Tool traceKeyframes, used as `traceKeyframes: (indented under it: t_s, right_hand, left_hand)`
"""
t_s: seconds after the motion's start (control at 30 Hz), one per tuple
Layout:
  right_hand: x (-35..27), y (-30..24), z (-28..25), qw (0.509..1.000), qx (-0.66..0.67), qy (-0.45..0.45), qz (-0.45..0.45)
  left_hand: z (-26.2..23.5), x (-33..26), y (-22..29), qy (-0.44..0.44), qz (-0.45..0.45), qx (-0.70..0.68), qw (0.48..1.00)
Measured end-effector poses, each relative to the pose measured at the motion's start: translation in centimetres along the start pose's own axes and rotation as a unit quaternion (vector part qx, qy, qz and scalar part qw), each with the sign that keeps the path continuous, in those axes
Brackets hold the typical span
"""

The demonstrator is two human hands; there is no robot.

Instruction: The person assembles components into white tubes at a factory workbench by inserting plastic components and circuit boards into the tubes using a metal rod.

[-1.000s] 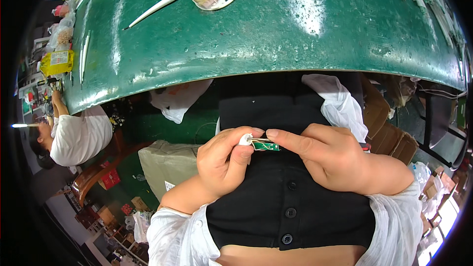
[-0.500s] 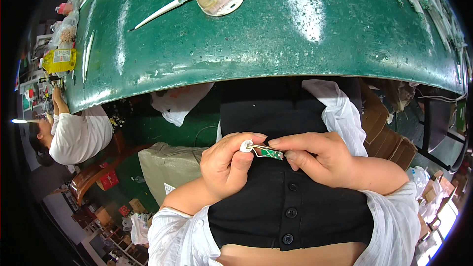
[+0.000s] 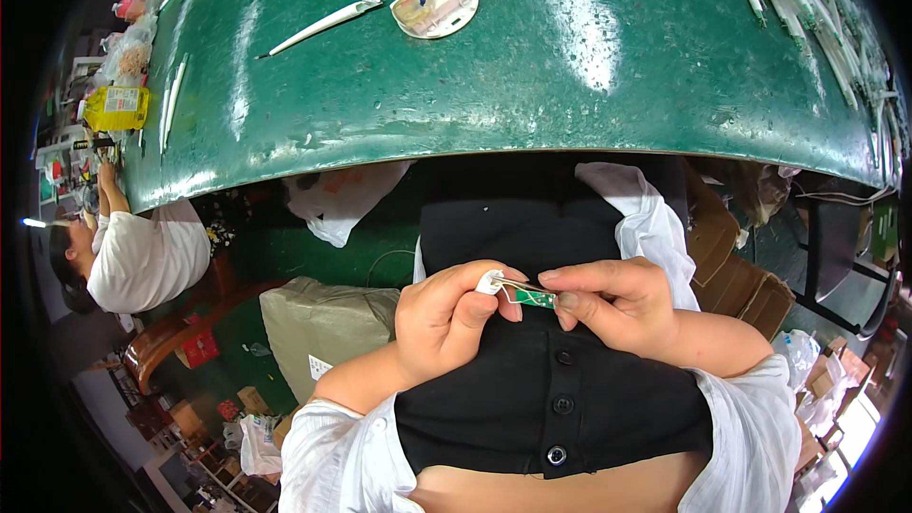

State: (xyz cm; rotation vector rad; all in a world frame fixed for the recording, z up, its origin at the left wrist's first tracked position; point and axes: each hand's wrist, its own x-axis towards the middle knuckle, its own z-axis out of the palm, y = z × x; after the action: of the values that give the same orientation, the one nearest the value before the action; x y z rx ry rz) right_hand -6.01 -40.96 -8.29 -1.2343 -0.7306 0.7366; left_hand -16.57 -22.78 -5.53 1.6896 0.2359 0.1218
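Note:
My left hand (image 3: 439, 318) is closed around a white plastic tube-like piece (image 3: 489, 282), whose open end faces right. Thin pale wires run from that end to a small green circuit board (image 3: 535, 298). Between thumb and forefinger, my right hand (image 3: 622, 309) pinches a slim metal tool (image 3: 519, 283), which looks like tweezers, its tip at the tube's mouth. The board's right end lies by the right fingertips; whether they grip it too, I cannot tell. Both hands are held before my black clothing, below the table edge.
On the green table (image 3: 380, 104) lie a white pen-shaped tube (image 3: 321, 26) and a rounded white tray (image 3: 451, 5) with a blue item. Many white tubes (image 3: 798, 9) are piled far right. A yellow-liquid bottle (image 3: 116, 108) and a co-worker (image 3: 147, 252) are at left. A wrapped box (image 3: 323, 323) stands beside me.
Both hands, with the tube piece and circuit board, have shifted slightly right in the picture. The view has tilted a little, and the grips look the same.

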Motion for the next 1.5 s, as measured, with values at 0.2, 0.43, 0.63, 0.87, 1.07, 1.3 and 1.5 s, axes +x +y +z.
traceKeyframes:
  t_s: [0.2, 0.43, 0.63, 0.87, 1.07, 1.3, 1.5]
  right_hand:
    - [0.5, -1.7, -1.5, 0.978, 0.089, 0.156, -0.105]
    - [1.0, -2.9, -1.7, 0.922, -0.376, 0.014, -0.091]
    - [1.0, -3.2, -1.4, 0.891, -0.444, -0.002, -0.097]
    - [1.3, -3.5, -1.3, 0.901, -0.423, -0.033, -0.089]
    - [1.1, -2.3, -0.7, 0.949, -0.302, -0.022, -0.092]
    - [1.0, -1.9, 0.3, 0.990, -0.142, -0.015, -0.013]
    - [0.7, -1.5, 0.3, 0.999, -0.052, 0.000, 0.015]
  left_hand:
    - [0.3, -0.6, -2.0, 0.007, -0.070, -0.103, 0.992]
    - [-1.0, 1.1, -0.5, 0.060, 0.164, 0.235, 0.956]
    - [-1.3, 1.5, -0.5, 0.049, 0.199, 0.297, 0.933]
    - [-1.4, 1.5, -0.5, 0.038, 0.204, 0.310, 0.928]
    - [-0.7, 0.4, -0.5, 0.019, 0.080, 0.114, 0.990]
    - [-0.1, 0.4, -0.7, 0.054, 0.124, 0.094, 0.986]
    - [0.0, 0.6, -0.3, 0.062, 0.141, 0.171, 0.973]
